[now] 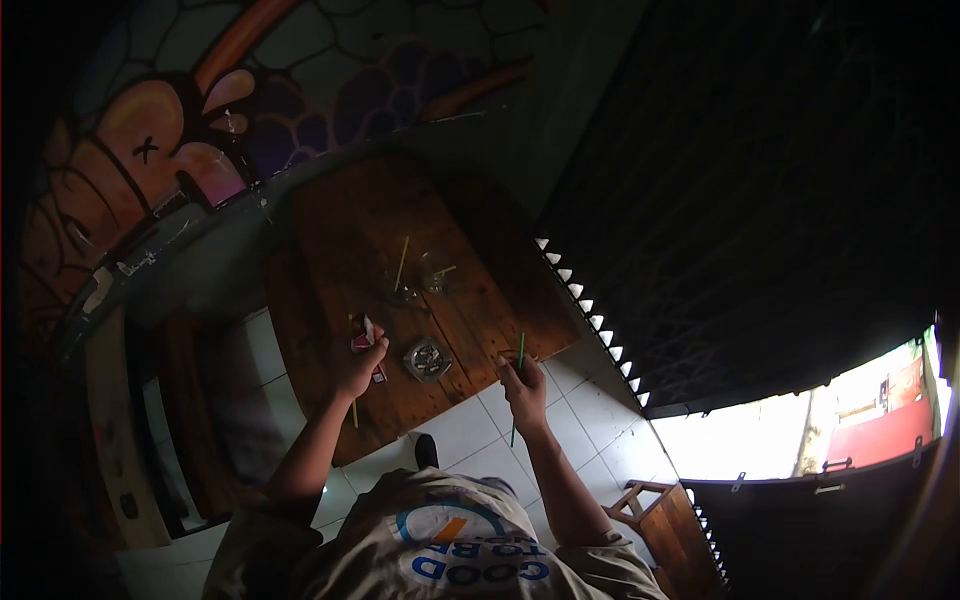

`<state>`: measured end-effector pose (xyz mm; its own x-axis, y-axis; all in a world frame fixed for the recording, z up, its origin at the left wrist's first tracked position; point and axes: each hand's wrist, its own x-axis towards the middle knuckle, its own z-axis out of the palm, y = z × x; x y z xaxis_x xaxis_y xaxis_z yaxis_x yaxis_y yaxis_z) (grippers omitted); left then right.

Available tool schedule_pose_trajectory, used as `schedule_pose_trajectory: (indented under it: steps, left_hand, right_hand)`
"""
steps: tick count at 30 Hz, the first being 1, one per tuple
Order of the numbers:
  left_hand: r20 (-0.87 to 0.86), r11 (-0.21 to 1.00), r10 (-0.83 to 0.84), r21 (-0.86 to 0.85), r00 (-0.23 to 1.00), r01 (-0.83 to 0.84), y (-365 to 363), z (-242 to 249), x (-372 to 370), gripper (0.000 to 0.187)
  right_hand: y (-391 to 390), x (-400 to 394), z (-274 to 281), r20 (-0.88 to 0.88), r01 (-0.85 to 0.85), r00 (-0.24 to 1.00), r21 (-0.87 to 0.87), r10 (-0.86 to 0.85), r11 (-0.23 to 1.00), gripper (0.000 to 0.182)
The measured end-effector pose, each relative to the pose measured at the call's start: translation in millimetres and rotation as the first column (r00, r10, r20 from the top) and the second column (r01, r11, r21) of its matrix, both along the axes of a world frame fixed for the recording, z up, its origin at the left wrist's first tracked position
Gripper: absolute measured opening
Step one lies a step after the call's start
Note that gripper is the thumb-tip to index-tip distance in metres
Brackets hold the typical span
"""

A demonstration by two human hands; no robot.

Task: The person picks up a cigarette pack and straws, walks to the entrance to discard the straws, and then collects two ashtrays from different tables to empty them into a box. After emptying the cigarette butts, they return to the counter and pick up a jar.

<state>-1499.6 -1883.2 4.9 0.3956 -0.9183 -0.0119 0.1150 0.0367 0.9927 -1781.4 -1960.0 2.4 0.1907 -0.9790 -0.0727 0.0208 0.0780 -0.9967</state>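
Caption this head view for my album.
Left hand holding a red-and-white packet, right hand a thin green stick, at a wooden table.

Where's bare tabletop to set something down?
Bare: the table's far end beyond the glasses, and a narrower strip between the square dish and right hand. Crowded: around the left hand, packet and yellow straw.

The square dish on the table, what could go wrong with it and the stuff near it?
The left hand, with a red-and-white thing in it, is close to the square dish; a bump might spill what's inside.

The right hand holds a thin green stick by the edge of the table; if it slipped, it could drop to the floor.
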Motion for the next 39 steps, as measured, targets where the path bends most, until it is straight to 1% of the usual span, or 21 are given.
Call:
schedule_pose_trajectory:
  steps: [3, 4, 5, 7, 8, 9, 13, 15, 16, 17, 18, 19, 20, 24, 26, 29, 31, 35, 37, 38, 39]
  left_hand:
    - [0.250, 0.999, -0.005, 0.048, 0.968, -0.007, -37, -15, 17, 0.040]
    - [0.214, 0.998, 0.018, 0.057, 0.977, -0.031, -51, -26, 22, 0.054]
    - [0.215, 0.997, 0.022, 0.064, 0.976, -0.037, -62, -38, 27, 0.054]
    - [0.413, 0.999, 0.024, 0.014, 0.911, -0.033, -86, -52, 32, 0.063]
    - [0.372, 0.999, 0.011, -0.035, 0.928, 0.003, -100, -66, 35, 0.074]
    - [0.368, 1.000, 0.019, -0.024, 0.930, -0.010, -109, -66, 38, 0.074]
    - [0.390, 0.985, -0.044, 0.170, 0.920, -0.025, -143, -60, 39, 0.090]
    - [0.417, 0.916, -0.148, 0.400, 0.897, -0.035, -160, -45, 38, 0.098]
    - [0.583, 0.934, -0.132, 0.343, 0.802, -0.096, -171, -87, 49, 0.098]
    - [0.588, 0.929, -0.123, 0.351, 0.800, -0.115, -180, -105, 53, 0.098]
    - [0.680, 0.936, -0.118, 0.321, 0.724, -0.149, -186, -117, 56, 0.102]
    - [0.763, 0.942, -0.113, 0.287, 0.637, -0.177, -192, -96, 51, 0.105]
    - [0.480, 0.822, -0.214, 0.560, 0.851, -0.109, -195, -73, 48, 0.095]
    - [0.468, 0.806, -0.282, 0.589, 0.837, -0.057, -207, -61, 49, 0.092]
    - [0.555, 0.800, -0.321, 0.592, 0.767, -0.093, -211, -69, 49, 0.082]
    - [0.607, 0.819, -0.250, 0.548, 0.754, -0.171, -209, -80, 46, 0.078]
    - [0.630, 0.839, -0.199, 0.505, 0.751, -0.201, -206, -65, 41, 0.068]
    - [0.727, 0.896, -0.085, 0.354, 0.681, -0.267, -189, -25, 35, 0.050]
    - [0.636, 0.888, -0.058, 0.385, 0.769, -0.252, -180, 2, 32, 0.044]
    - [0.479, 0.884, -0.020, 0.418, 0.878, -0.208, -175, 18, 27, 0.037]
    - [0.487, 0.890, -0.019, 0.406, 0.873, -0.207, -171, 15, 28, 0.037]
  right_hand:
    - [-42, 17, -18, -0.164, -0.043, 0.985, 0.017, 0.045, 0.999, 0.028]
    - [-54, 26, -26, -0.125, -0.038, 0.991, 0.014, 0.039, 0.999, 0.033]
    - [-66, 30, -33, -0.125, -0.043, 0.991, 0.021, 0.045, 0.999, 0.033]
    - [-91, 37, -46, -0.365, -0.132, 0.922, 0.024, 0.132, 0.991, 0.039]
    - [-105, 43, -53, -0.365, -0.141, 0.920, 0.031, 0.143, 0.989, 0.039]
    - [-116, 49, -62, -0.410, -0.168, 0.895, 0.054, 0.175, 0.984, 0.042]
    - [-148, 75, -64, -0.456, -0.271, 0.850, 0.049, 0.263, 0.961, 0.052]
    - [-164, 87, -74, -0.466, -0.310, 0.834, 0.044, 0.294, 0.950, 0.055]
    - [-172, 94, -80, -0.479, -0.326, 0.826, 0.026, 0.298, 0.945, 0.059]
    - [-179, 99, -87, -0.471, -0.342, 0.824, 0.033, 0.316, 0.939, 0.059]
    - [-185, 101, -93, -0.506, -0.384, 0.794, 0.011, 0.336, 0.923, 0.061]
    - [-192, 104, -103, -0.540, -0.425, 0.764, -0.012, 0.352, 0.905, 0.063]
    - [-197, 107, -112, -0.534, -0.439, 0.761, -0.008, 0.367, 0.898, 0.063]
    - [-216, 115, -131, -0.539, -0.531, 0.708, 0.017, 0.455, 0.847, 0.052]
    - [-222, 121, -130, -0.539, -0.537, 0.701, 0.033, 0.468, 0.843, 0.047]
    - [-222, 126, -119, -0.564, -0.520, 0.685, 0.064, 0.461, 0.852, 0.040]
    - [-220, 127, -105, -0.551, -0.484, 0.749, -0.077, 0.367, 0.872, 0.036]
    - [-219, 124, -91, -0.504, -0.468, 0.802, -0.197, 0.321, 0.862, 0.035]
    - [-214, 122, -67, -0.476, -0.399, 0.842, -0.234, 0.254, 0.887, 0.033]
    - [-212, 121, -54, -0.478, -0.392, 0.849, -0.286, 0.224, 0.874, 0.030]
    - [-211, 121, -45, -0.473, -0.385, 0.855, -0.299, 0.214, 0.873, 0.030]
